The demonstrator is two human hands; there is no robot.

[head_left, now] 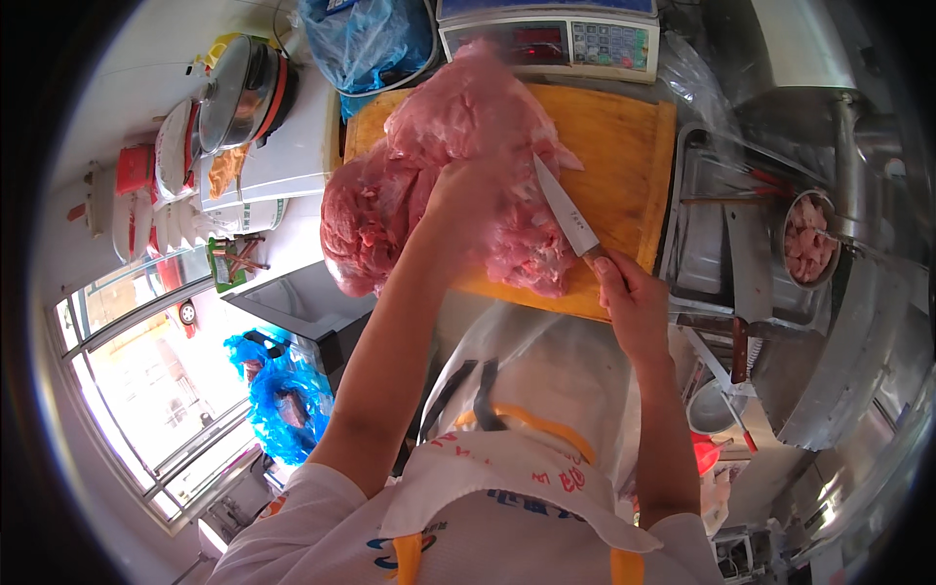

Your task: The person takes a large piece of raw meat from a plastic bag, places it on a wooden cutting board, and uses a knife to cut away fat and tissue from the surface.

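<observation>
A big slab of raw pink meat lies across a yellow wooden cutting board and hangs over its left edge. My left hand presses down on the middle of the meat and grips it. My right hand holds a knife by its brown handle at the board's near edge. The blade points up and left, with its tip against the meat beside my left hand.
A weighing scale stands behind the board. A metal tray to the right carries a cleaver, and a bowl of meat pieces sits beyond it. Blue bags, a pot and a white box lie to the left.
</observation>
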